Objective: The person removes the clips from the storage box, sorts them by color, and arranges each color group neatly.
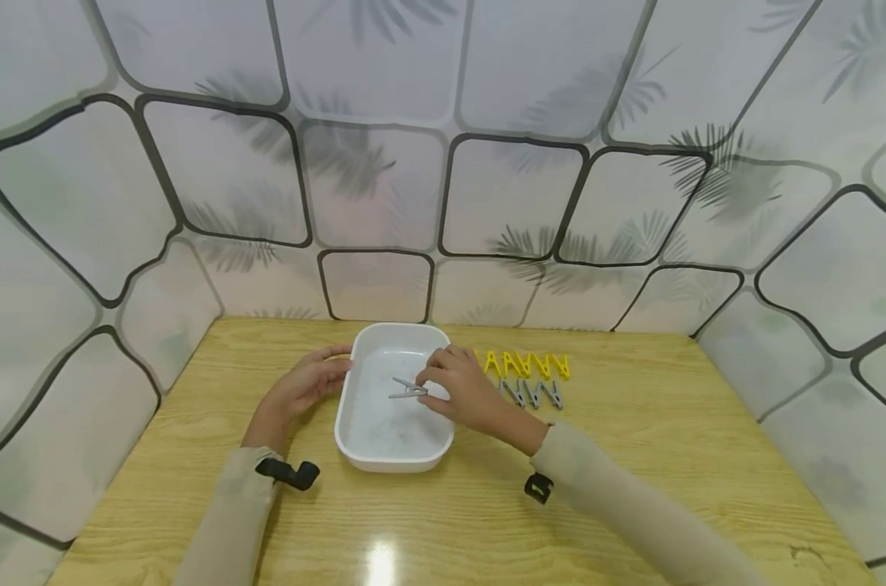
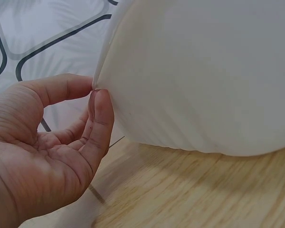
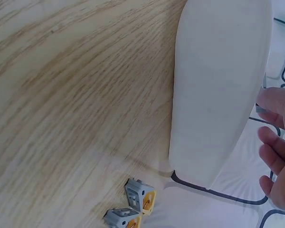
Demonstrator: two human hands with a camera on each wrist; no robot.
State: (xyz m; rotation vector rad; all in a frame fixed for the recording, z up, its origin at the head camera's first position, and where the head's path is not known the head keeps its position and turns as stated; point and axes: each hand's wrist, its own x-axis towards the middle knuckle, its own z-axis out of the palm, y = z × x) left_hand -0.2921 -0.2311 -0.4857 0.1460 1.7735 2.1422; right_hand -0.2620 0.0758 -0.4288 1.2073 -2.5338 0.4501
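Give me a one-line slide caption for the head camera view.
Right hand holds a grey clothespin over a white tub steadied by the left hand.

Staged tabletop booth — wooden table [image 1: 633, 456], leaf-patterned screen walls [image 1: 384, 179]

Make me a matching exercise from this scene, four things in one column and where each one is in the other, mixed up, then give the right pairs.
Things:
1. grey clothespin
2. left hand
3. yellow clothespins
4. white tub

Places:
A. in a row on the table to the right of the tub
B. on the wooden table between both hands
C. pinched by the right hand over the tub
D. touching the tub's left rim

Pairs: 1-C, 2-D, 3-A, 4-B
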